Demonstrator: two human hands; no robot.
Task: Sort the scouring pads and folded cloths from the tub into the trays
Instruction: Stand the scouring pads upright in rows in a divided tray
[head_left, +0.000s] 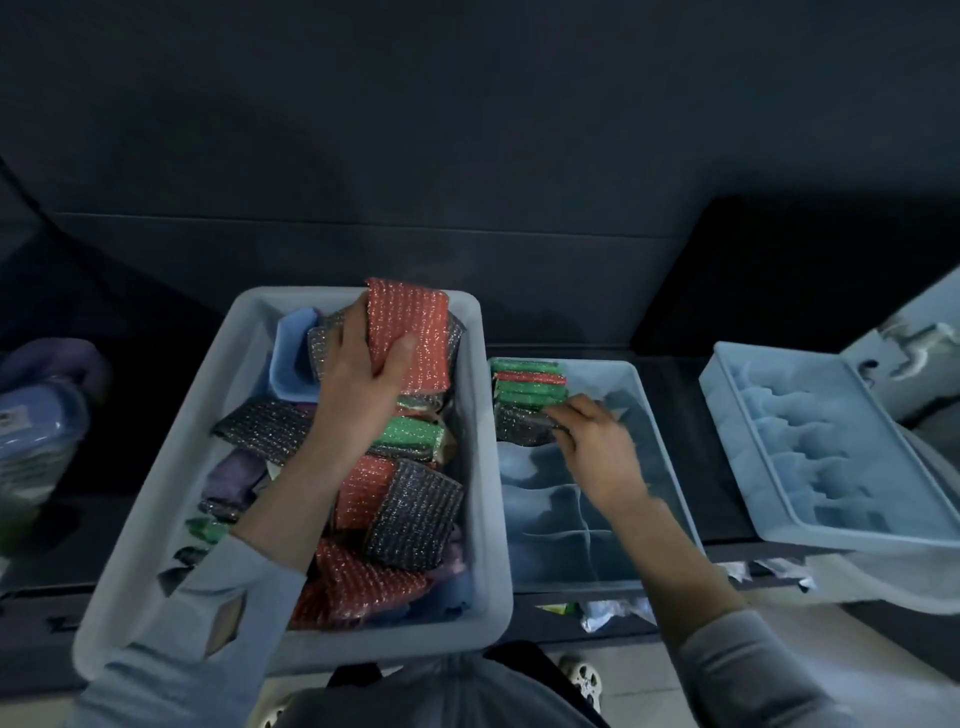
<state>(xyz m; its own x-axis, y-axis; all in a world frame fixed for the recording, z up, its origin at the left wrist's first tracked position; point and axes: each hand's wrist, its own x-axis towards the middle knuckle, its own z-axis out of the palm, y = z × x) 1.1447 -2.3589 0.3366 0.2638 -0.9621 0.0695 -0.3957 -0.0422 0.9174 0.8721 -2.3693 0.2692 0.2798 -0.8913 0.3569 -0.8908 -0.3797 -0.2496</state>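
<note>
Sorting underway, two hands working at once. Left hand (363, 364) grips a red scouring pad (410, 332), thumb across its face, pad lifted at the far end of the tub (156, 499). Right hand (592, 441) pinches a dark scouring pad (519, 426) with its fingertips at the far-left compartment of the near tray (670, 452), just beside a row of green and red pads (527, 384) standing on edge.

Tub remains well stocked w/ red, green and dark pads; folded cloths (234, 478) in purple and blue lie partly buried along the left wall. Second tray (737, 415) sits to the right on the surface, apparently holding nothing; can't confirm through the blur.

Recommendations, as judgement:
- Seat dark pad upright against the row, push flush, so the compartment packs tight.
- Let go only once it stands w/o leaning.
- Bring red pad across over the tub rim, not dragging on it; glitter mesh likely snags.
- Keep cloths for a separate tray or compartment; lift them folded, supported from below.
</note>
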